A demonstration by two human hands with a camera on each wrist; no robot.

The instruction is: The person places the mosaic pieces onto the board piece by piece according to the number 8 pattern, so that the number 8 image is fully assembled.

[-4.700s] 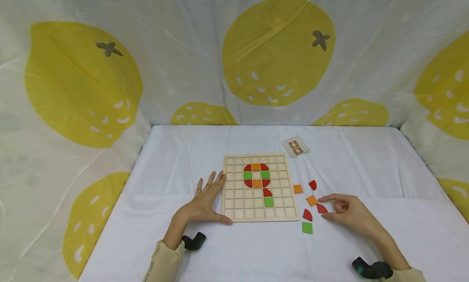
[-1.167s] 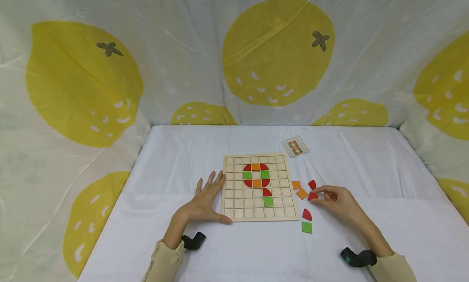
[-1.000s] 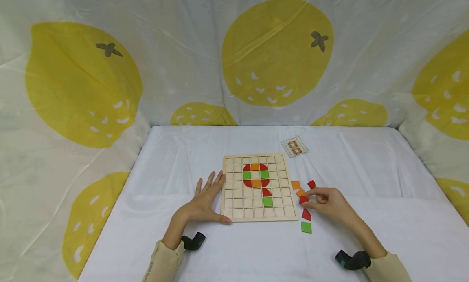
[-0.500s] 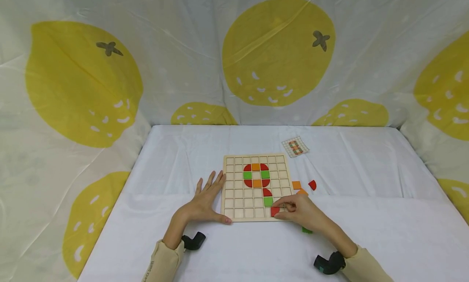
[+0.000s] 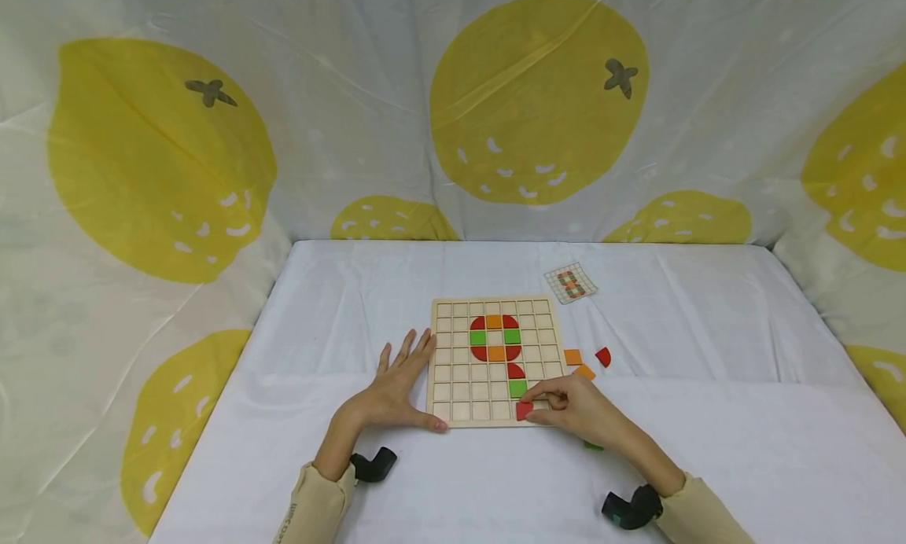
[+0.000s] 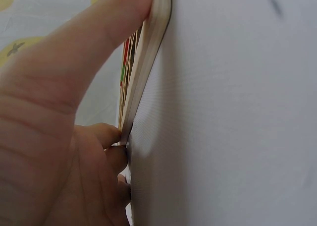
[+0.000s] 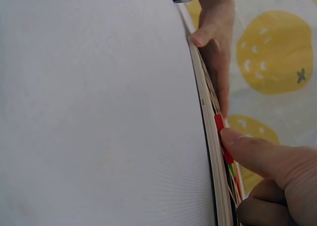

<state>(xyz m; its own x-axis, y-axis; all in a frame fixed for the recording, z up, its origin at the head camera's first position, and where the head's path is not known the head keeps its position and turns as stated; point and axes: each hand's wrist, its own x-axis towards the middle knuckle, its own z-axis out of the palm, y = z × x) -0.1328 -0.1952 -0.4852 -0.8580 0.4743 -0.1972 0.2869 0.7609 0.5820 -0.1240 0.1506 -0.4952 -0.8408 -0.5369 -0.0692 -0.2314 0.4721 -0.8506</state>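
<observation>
A wooden grid board [image 5: 470, 402] lies on the white table, with red quarter-circle tiles, green squares and orange squares set in its cells. Spread along its left edge, my left hand [image 5: 389, 395] rests with fingers straight and the thumb at the near corner. My right hand [image 5: 583, 410] pinches a red tile [image 5: 524, 411] between thumb and index finger, over the bottom row just below a green square tile [image 5: 518, 388]. In the right wrist view the thumb [image 7: 257, 154] presses the red tile [image 7: 223, 139]; whether it sits in the cell I cannot tell.
Right of the board lie two orange square tiles [image 5: 572, 357] and a red quarter-circle tile [image 5: 603, 357]. A green tile [image 5: 593, 446] is mostly hidden under my right hand. A small pattern card [image 5: 570, 283] lies behind the board's right corner.
My right hand picked up a red tile beside the board and carried it left over the bottom row, shifting slightly further left lately. One orange tile was moved nearer the board earlier. My left hand stayed still.
</observation>
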